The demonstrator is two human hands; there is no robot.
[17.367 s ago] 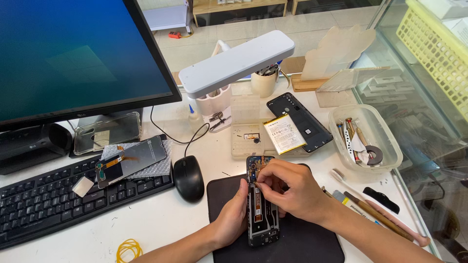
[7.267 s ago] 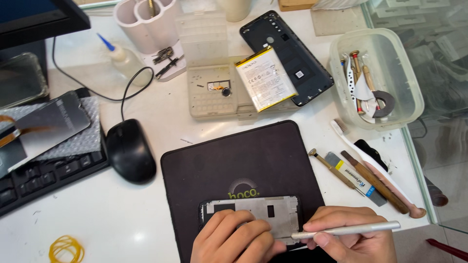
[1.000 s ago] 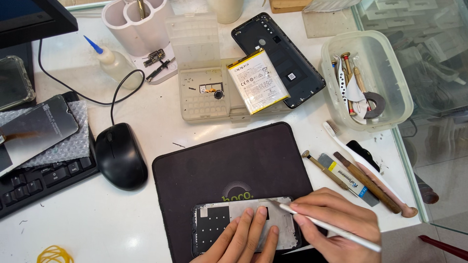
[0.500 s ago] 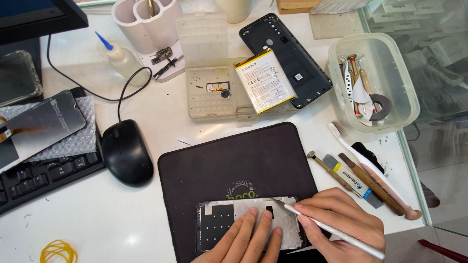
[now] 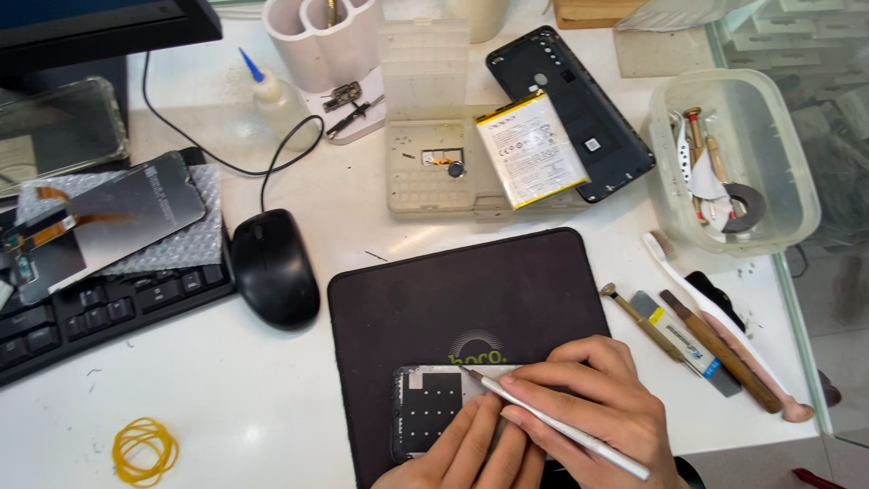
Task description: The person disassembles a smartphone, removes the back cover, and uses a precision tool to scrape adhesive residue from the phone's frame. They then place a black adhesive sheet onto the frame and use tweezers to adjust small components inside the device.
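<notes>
A phone frame (image 5: 430, 409) with its back off lies on the dark work mat (image 5: 453, 299) at the near edge. My left hand (image 5: 466, 453) presses its fingers flat on the frame from below. My right hand (image 5: 593, 412) grips a thin silver tool (image 5: 552, 423) like a pen, its tip touching the frame's upper edge. A phone battery (image 5: 531, 148) rests on the black back cover (image 5: 570, 109) farther up the table.
A parts organiser box (image 5: 434, 167), a plastic tub of tools (image 5: 733, 163), hand tools and a toothbrush (image 5: 706, 335) at the right, black mouse (image 5: 274, 267), keyboard (image 5: 90, 312), loose screen panel (image 5: 109, 217), yellow rubber band (image 5: 145, 450), glue bottle (image 5: 272, 95).
The tool tip has slid left along the frame's top edge, and my right hand has shifted slightly left with it. The left hand stays on the frame.
</notes>
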